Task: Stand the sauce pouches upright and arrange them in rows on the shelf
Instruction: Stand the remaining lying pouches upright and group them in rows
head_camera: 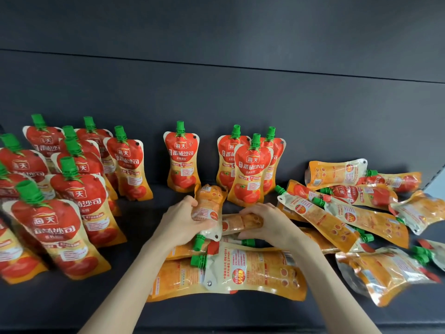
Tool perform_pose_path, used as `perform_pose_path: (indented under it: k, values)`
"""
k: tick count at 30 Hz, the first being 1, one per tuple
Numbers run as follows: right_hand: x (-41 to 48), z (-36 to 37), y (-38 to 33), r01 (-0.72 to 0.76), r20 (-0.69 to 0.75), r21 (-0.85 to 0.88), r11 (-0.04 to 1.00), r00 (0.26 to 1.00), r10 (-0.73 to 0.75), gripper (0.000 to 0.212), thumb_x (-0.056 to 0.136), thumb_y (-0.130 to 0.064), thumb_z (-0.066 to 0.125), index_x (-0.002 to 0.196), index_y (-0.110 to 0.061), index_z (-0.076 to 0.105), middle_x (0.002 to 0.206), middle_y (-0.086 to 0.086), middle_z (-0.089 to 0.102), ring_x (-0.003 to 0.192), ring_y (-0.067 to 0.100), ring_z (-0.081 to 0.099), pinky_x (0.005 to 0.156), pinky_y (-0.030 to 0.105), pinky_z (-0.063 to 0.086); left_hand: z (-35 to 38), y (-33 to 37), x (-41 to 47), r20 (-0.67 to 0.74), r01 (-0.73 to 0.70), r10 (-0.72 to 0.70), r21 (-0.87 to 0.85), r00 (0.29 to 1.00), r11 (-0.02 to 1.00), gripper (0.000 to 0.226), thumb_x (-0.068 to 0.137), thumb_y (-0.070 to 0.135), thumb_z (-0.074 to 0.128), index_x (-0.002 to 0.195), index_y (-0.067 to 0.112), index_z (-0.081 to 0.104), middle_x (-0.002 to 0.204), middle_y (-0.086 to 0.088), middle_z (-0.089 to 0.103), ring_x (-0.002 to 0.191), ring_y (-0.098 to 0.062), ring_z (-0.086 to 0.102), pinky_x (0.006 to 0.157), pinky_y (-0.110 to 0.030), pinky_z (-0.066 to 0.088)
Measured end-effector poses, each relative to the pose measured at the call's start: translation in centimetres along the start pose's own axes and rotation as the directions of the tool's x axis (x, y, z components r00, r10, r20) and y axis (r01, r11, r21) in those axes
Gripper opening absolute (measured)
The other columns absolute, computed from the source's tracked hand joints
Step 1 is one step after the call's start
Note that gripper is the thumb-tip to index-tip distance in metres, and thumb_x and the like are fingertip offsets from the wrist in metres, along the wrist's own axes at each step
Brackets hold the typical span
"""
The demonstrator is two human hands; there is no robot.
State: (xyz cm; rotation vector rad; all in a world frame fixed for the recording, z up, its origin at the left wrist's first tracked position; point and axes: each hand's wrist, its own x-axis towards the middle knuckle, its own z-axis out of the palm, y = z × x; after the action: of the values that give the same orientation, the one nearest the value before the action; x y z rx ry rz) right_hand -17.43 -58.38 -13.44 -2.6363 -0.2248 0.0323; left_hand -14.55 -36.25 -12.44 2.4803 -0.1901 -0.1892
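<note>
Two grips: L hand fingers clasp cap-down pouch, R hand crosswise pouch.

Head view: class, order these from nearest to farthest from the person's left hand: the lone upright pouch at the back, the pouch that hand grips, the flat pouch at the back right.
1. Gripped pouch, in the left hand, at the centre.
2. Lone upright pouch, just behind, at the back.
3. Flat pouch, far off at the back right.
</note>
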Motion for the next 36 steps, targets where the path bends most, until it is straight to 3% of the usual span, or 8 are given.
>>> perform_pose_path:
  k: [8,11,14,20,24,29,32,36]
  values:
    - [-0.5,0.1,0.3,0.122,-0.055,0.103,0.987,0.992,-0.117,0.029,0.083,-0.036,0.066,0.112,-0.030,0.065,0.110,-0.014,0.062,0.101,0.003,0.050,0.091,0.024,0.043,-2.2,-1.2,-1.5,-0.160,-0.034,0.014,-0.124,0.987,0.992,0.053,0.073,0.029,0.077,0.120,0.022,0.054,0.117,0.001,0.060,0.097,-0.011,0.056,0.074,-0.024,0.044]
    - [-0.4,0.2,0.5,0.162,-0.058,0.141,0.977,0.986,-0.155,0.024,0.085,-0.033,0.064,0.109,-0.029,0.067,0.106,-0.016,0.064,0.098,-0.001,0.055,0.092,0.024,0.045,-3.1,-1.8,-1.9,-0.159,-0.094,0.066,-0.173,0.985,0.980,0.035,0.079,0.025,0.072,0.113,0.028,0.063,0.118,0.005,0.055,0.111,-0.011,0.051,0.077,-0.019,0.041]
    - [-0.3,0.3,0.6,0.168,-0.087,0.043,0.985,0.983,-0.164,0.023,0.087,-0.037,0.060,0.109,-0.033,0.066,0.111,-0.015,0.064,0.109,0.005,0.050,0.102,0.033,0.035,-3.6,-2.1,-2.3,-0.094,-0.130,0.108,-0.258,0.990,0.957,0.023,0.081,0.031,0.069,0.103,0.030,0.069,0.120,0.012,0.047,0.113,-0.001,0.039,0.088,-0.019,0.035]
    - [-0.4,-0.3,0.1,0.170,-0.155,0.068,0.983,0.975,-0.158,0.023,0.089,-0.033,0.058,0.109,-0.027,0.069,0.110,-0.011,0.069,0.102,0.006,0.061,0.088,0.026,0.050,-4.3,-1.8,-3.4,0.023,-0.117,0.153,-0.537,0.988,0.835,0.069,0.052,0.072,0.072,0.107,0.030,0.070,0.130,0.020,0.050,0.121,0.000,0.045,0.100,-0.026,0.038]
    - [-0.8,-0.6,0.3,0.172,-0.171,0.233,0.957,0.976,-0.134,0.023,0.089,-0.026,0.059,0.108,-0.021,0.070,0.107,-0.010,0.069,0.101,0.004,0.061,0.089,0.025,0.051,-5.0,-1.7,-3.9,0.062,-0.148,0.244,-0.642,0.968,0.752,0.086,0.041,0.069,0.078,0.116,0.027,0.064,0.117,0.009,0.066,0.111,-0.002,0.059,0.092,-0.024,0.050]
    - [-1.4,-0.6,0.6,0.175,-0.218,0.376,0.910,0.971,-0.097,0.019,0.086,-0.025,0.061,0.100,-0.035,0.069,0.099,-0.023,0.064,0.101,-0.002,0.054,0.084,0.012,0.045,-4.6,-0.6,-3.0,-0.235,-0.235,0.120,-0.562,0.965,0.793,0.041,0.063,0.035,0.076,0.101,0.020,0.069,0.093,0.009,0.071,0.091,-0.005,0.065,0.077,-0.018,0.051]
    - [-1.6,-0.7,0.9,0.175,-0.265,0.500,0.848,0.963,-0.042,0.020,0.086,-0.028,0.059,0.102,-0.031,0.069,0.102,-0.012,0.070,0.099,0.004,0.062,0.084,0.016,0.049,-4.6,-0.3,-2.0,-0.398,-0.324,0.100,-0.548,0.912,0.771,0.019,0.073,0.031,0.071,0.084,0.016,0.068,0.064,0.011,0.068,0.064,-0.003,0.063,0.061,-0.017,0.049]
    - [-1.4,-0.6,0.3,0.200,-0.315,0.671,0.714,0.948,0.031,0.024,0.085,-0.027,0.055,0.105,-0.022,0.069,0.103,-0.010,0.072,0.097,0.006,0.066,0.078,0.016,0.052,-3.8,0.5,-0.7,-0.496,-0.358,0.072,-0.511,0.865,0.781,0.024,0.079,0.034,0.065,0.087,0.011,0.068,0.058,0.013,0.058,0.060,-0.005,0.058,0.055,-0.015,0.043]
